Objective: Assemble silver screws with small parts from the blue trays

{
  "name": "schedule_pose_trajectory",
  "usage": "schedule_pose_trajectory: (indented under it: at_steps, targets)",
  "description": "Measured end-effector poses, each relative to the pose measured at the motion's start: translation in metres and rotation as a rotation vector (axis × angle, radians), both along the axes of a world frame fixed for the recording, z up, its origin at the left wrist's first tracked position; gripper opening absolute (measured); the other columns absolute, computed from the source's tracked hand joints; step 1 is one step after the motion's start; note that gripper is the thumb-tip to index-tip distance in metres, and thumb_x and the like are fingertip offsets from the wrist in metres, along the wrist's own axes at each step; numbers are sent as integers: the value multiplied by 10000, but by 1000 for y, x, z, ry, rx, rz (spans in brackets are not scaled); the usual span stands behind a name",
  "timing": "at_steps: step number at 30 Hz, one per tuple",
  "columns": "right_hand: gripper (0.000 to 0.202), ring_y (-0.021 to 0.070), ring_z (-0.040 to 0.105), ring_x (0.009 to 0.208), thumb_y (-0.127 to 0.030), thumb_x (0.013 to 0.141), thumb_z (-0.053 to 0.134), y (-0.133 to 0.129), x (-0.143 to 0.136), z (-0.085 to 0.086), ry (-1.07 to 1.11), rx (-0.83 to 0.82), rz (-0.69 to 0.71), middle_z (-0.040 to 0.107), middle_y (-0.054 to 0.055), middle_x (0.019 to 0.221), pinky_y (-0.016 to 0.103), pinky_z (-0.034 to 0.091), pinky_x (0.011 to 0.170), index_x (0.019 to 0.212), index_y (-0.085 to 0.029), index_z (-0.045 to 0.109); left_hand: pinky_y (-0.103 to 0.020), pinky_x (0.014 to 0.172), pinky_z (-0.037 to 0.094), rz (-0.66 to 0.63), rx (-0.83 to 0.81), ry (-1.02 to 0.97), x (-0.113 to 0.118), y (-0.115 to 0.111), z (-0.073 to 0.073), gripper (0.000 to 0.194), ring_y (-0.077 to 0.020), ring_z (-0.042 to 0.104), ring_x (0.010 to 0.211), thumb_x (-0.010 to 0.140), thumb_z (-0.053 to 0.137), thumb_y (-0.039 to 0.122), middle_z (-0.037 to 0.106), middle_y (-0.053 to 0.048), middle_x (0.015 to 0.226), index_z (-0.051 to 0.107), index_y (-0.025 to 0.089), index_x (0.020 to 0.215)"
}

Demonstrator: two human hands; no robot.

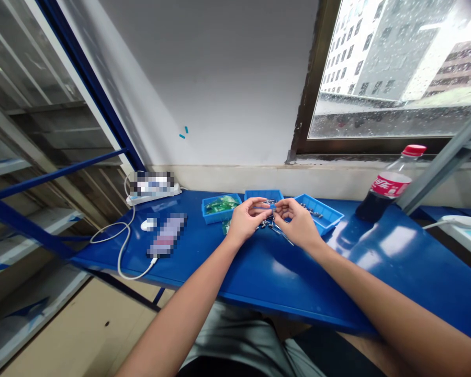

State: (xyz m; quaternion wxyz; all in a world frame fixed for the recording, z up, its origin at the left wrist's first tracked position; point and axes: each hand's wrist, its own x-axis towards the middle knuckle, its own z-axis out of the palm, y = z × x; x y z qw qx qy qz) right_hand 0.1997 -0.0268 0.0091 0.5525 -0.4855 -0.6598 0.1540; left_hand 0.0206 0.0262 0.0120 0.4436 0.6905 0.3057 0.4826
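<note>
My left hand [246, 219] and my right hand [297, 221] meet close together above the blue table, fingertips pinched. Whatever small piece is between the fingertips is too small to name. Beneath them, several thin metal pieces that look like screws or pins [281, 234] lie loose on the tabletop. Behind the hands stand three blue bins. The left bin [220, 217] holds green items [224, 203]; the middle bin [264, 194] is partly covered by my hands and shows metal bits. Long metal pieces lie in the right bin [333, 222].
A cola bottle [390, 183] stands at the right by the window. To the left, a phone [167, 235] on a white cable [120, 256] lies near a small white object [148, 224] and a power strip [157, 196]. A metal post [441, 159] rises at the right.
</note>
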Motion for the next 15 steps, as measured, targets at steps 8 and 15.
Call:
schedule_pose_trajectory:
  at_steps: [8, 15]
  targets:
    - [195, 323, 579, 987, -185, 952, 499, 8, 37, 11, -653, 198, -373, 660, 144, 1004, 471, 469, 881, 1055, -197, 664, -433, 1019, 579, 58, 437, 494, -4, 1, -8, 286, -282, 744, 1091, 900, 736, 259, 791, -100, 1181, 772, 206, 1179]
    - [274, 399, 524, 1064, -314, 987, 520, 3, 47, 7, -790, 172, -525, 657, 198, 1068, 522, 418, 866, 1167, -176, 674, -442, 1061, 546, -124, 545, 594, -2, 1, -14, 313, -302, 710, 1183, 886, 750, 279, 795, -108, 1182, 796, 223, 1191]
